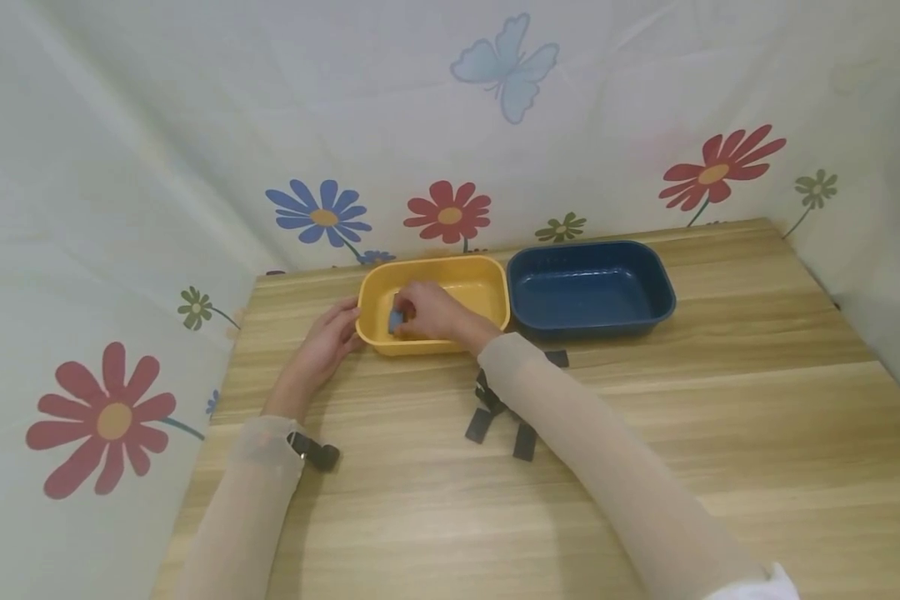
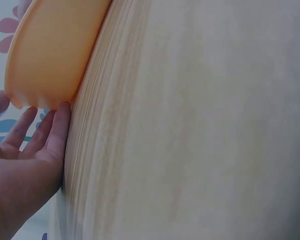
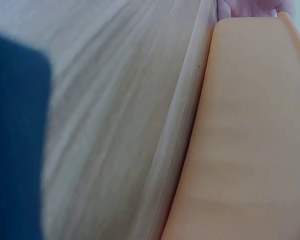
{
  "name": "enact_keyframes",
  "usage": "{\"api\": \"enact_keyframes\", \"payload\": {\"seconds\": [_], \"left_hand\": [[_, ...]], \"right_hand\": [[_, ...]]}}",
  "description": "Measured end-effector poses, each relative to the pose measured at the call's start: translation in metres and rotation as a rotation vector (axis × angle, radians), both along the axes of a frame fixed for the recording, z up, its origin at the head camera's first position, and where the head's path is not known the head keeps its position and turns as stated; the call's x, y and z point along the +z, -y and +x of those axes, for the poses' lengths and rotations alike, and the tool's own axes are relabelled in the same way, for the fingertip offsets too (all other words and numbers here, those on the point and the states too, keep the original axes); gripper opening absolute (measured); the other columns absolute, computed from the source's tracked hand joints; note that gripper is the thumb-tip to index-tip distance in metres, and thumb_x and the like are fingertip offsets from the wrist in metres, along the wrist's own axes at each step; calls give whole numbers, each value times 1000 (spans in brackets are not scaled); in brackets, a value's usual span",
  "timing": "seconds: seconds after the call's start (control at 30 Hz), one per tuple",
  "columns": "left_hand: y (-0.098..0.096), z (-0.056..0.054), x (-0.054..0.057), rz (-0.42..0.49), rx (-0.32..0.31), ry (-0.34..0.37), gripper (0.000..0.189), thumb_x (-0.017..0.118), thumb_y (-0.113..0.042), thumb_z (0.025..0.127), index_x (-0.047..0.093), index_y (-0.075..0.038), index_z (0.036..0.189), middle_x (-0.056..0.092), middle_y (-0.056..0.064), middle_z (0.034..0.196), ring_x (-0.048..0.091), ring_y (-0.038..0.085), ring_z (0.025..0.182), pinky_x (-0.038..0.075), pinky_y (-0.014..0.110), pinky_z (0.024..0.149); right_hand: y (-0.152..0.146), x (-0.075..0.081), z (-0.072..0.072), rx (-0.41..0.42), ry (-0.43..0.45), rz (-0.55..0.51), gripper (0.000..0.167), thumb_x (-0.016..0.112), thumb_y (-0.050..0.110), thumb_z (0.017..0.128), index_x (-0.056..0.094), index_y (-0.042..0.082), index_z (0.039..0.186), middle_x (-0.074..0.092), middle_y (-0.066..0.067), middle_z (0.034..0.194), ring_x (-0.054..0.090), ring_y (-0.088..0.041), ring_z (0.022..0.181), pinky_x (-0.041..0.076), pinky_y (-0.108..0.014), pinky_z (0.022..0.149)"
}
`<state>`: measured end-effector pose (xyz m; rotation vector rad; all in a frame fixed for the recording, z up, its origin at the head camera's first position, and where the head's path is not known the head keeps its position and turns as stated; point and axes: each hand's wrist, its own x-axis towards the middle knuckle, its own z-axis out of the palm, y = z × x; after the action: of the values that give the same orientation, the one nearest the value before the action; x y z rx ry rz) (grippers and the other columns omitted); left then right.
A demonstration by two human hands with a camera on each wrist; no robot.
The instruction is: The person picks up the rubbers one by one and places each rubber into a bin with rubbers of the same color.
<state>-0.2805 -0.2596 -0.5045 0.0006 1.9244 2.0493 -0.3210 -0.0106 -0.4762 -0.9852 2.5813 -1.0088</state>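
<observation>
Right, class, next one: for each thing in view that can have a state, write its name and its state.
Yellow container: upright, open-topped.
Blue container: upright, open-topped, close beside the yellow one.
Small blue piece: pinched, inside the yellow container.
Right hand: pinching that piece.
Left hand: fingers touching the yellow container's end.
Dark pieces: partly hidden by the right sleeve.
</observation>
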Motion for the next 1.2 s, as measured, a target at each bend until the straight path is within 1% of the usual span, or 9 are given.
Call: {"api": "enact_keyframes", "payload": {"seconds": [0.07,0.23,0.37,0.47,0.6,0.8,1.0,1.2], "left_hand": [[0,0,-1,2,8,-2,57,48,-26,115,31,-6,165,34,12,169,39,28,153,44,38,119],[1,1,-2,0,7,1,58,50,-27,114,31,-7,166,33,11,170,39,27,153,43,39,120],[1,0,-2,-14,9,20,59,50,-28,114,30,-9,167,31,9,171,37,26,154,42,39,120],[1,0,-1,-17,10,26,60,51,-29,114,30,-9,167,31,9,172,37,26,155,42,38,120],[0,-1,-1,-11,5,18,60,50,-28,114,29,-8,167,30,10,172,37,27,155,42,38,120],[1,-1,-2,-18,13,17,60,50,-28,114,29,-8,167,31,10,171,38,27,154,44,37,119],[1,1,-4,1,12,16,59,49,-24,114,28,-5,167,31,13,171,39,29,153,46,38,117],[0,-1,-2,-1,-3,1,60,49,-25,114,27,-5,167,30,13,171,36,28,155,41,41,121]], "right_hand": [[1,-1,0,10,-11,7,29,85,23,92,76,6,114,71,-7,100,58,-20,93,51,-31,86],[2,-2,0,21,-17,19,28,87,25,91,76,8,110,72,-4,98,59,-18,91,52,-30,85],[2,-2,0,19,-6,40,30,87,27,90,75,9,112,71,-3,101,60,-17,93,52,-29,86],[2,-3,0,23,-18,55,31,87,26,91,75,8,113,69,-4,102,60,-18,94,52,-29,87],[3,-2,-1,31,-28,54,30,88,25,90,76,7,111,71,-5,101,60,-19,93,52,-30,87],[4,-3,0,37,-5,72,31,87,26,91,76,7,112,71,-4,102,60,-19,94,52,-29,88],[7,-5,2,45,-44,103,30,88,27,90,76,9,111,69,-3,102,59,-18,93,52,-28,87],[7,-4,0,37,-53,119,29,88,27,90,77,9,111,71,-2,102,60,-17,93,52,-27,88]]}}
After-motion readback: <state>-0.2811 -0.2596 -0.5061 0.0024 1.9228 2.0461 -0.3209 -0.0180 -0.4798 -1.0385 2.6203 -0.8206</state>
